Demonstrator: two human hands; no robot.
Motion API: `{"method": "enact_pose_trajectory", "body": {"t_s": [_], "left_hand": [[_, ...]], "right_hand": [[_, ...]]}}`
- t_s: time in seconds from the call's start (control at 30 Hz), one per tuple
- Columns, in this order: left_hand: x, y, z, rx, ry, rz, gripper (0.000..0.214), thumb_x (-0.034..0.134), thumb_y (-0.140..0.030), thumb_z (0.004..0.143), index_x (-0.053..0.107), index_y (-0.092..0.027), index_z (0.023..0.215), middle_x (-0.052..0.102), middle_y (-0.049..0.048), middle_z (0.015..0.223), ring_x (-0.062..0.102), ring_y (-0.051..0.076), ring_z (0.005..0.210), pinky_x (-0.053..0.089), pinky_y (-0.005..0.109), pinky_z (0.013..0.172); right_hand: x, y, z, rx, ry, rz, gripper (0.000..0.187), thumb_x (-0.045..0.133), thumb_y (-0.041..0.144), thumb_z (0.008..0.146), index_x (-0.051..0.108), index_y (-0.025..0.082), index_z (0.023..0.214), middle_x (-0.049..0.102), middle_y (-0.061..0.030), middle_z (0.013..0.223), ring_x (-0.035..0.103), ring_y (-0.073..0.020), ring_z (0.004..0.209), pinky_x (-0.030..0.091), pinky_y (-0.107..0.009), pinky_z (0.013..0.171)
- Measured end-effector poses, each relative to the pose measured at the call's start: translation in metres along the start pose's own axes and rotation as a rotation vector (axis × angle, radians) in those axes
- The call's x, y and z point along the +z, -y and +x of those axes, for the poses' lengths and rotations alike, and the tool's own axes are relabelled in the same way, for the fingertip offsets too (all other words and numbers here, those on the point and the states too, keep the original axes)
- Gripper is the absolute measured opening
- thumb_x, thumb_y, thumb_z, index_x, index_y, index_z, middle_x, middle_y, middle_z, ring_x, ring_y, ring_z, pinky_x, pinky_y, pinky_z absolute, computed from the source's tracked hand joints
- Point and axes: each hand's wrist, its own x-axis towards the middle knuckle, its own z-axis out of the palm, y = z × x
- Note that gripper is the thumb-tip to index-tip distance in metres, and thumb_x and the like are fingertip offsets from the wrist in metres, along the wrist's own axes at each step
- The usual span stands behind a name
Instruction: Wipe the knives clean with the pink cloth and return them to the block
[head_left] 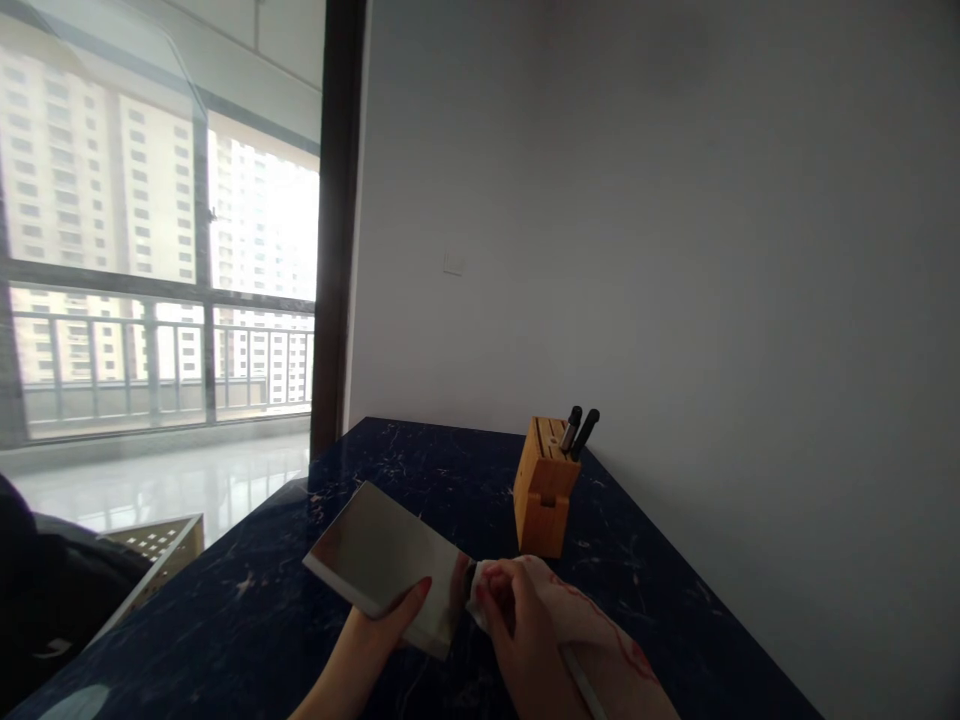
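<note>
A broad rectangular metal blade, looking like a cleaver [390, 550], is held tilted above the dark table. My left hand [386, 620] grips it by its lower edge, thumb lying on the flat face and the other fingers hidden behind. A small dark part shows at the blade's right end, close to the cloth; whether it is the handle I cannot tell. My right hand [517, 620] is closed on a white cloth with red markings [592, 620], its fingertips pinched together beside the blade's right end. Under the cloth, a narrow pale grey strip [581, 682] pokes out.
Beyond my hands a wooden knife block [547, 490] stands on the dark blue marbled table [442, 465], with two black-handled tools [585, 435] in it. A grey wall rises behind. At the left are a chair-like frame [176, 550] with dark fabric and large windows.
</note>
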Motion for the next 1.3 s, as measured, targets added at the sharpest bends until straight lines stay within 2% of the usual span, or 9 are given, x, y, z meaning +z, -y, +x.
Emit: {"method": "enact_pose_trajectory", "body": {"t_s": [0.23, 0.4, 0.57, 0.8, 1.07, 1.3], "left_hand": [[0.006, -0.005, -0.006, -0.019, 0.006, -0.041, 0.047, 0.076, -0.040, 0.057, 0.062, -0.010, 0.090, 0.072, 0.0097, 0.079, 0.067, 0.030, 0.073, 0.055, 0.036, 0.060], [0.005, -0.006, -0.007, -0.008, 0.023, -0.051, 0.046, 0.076, -0.039, 0.057, 0.063, -0.010, 0.090, 0.073, 0.0098, 0.080, 0.067, 0.030, 0.073, 0.055, 0.036, 0.061], [0.009, -0.011, -0.010, 0.007, -0.012, -0.028, 0.050, 0.078, -0.044, 0.052, 0.065, -0.010, 0.086, 0.072, 0.0107, 0.079, 0.067, 0.030, 0.074, 0.054, 0.035, 0.059], [0.010, -0.013, -0.012, -0.002, -0.034, -0.013, 0.049, 0.079, -0.043, 0.049, 0.065, -0.011, 0.083, 0.072, 0.0087, 0.073, 0.067, 0.029, 0.070, 0.054, 0.034, 0.059], [0.012, -0.015, -0.012, 0.145, -0.113, 0.104, 0.045, 0.079, -0.040, 0.047, 0.068, -0.012, 0.080, 0.073, 0.0087, 0.082, 0.064, 0.031, 0.085, 0.051, 0.032, 0.073], [0.014, -0.010, -0.014, 0.132, -0.125, 0.119, 0.044, 0.076, -0.042, 0.052, 0.067, -0.011, 0.082, 0.073, 0.0093, 0.078, 0.065, 0.031, 0.078, 0.052, 0.033, 0.066]], "right_hand": [[-0.001, 0.002, 0.001, 0.043, -0.059, -0.062, 0.014, 0.047, 0.032, 0.083, 0.052, 0.021, 0.091, 0.054, -0.0003, 0.077, 0.054, -0.0147, 0.070, 0.044, -0.025, 0.066], [-0.001, -0.001, 0.000, 0.041, -0.042, -0.090, 0.011, 0.049, 0.027, 0.081, 0.052, 0.020, 0.089, 0.053, 0.0001, 0.076, 0.053, -0.0150, 0.069, 0.044, -0.026, 0.065], [-0.001, -0.005, -0.003, 0.000, -0.018, -0.083, 0.015, 0.050, 0.023, 0.079, 0.052, 0.021, 0.094, 0.056, -0.0009, 0.081, 0.054, -0.0162, 0.074, 0.045, -0.028, 0.069], [-0.002, -0.006, -0.003, -0.016, -0.016, -0.029, 0.014, 0.042, 0.021, 0.083, 0.051, 0.020, 0.095, 0.056, -0.0021, 0.083, 0.055, -0.0156, 0.076, 0.046, -0.028, 0.071], [-0.001, 0.007, -0.001, -0.044, 0.004, -0.112, 0.011, 0.043, 0.024, 0.084, 0.054, 0.022, 0.087, 0.058, -0.0018, 0.080, 0.055, -0.0163, 0.074, 0.044, -0.028, 0.069], [-0.002, 0.001, -0.002, 0.001, -0.042, -0.050, 0.013, 0.042, 0.024, 0.083, 0.051, 0.021, 0.093, 0.057, -0.0017, 0.083, 0.056, -0.0155, 0.076, 0.045, -0.028, 0.070]]}}
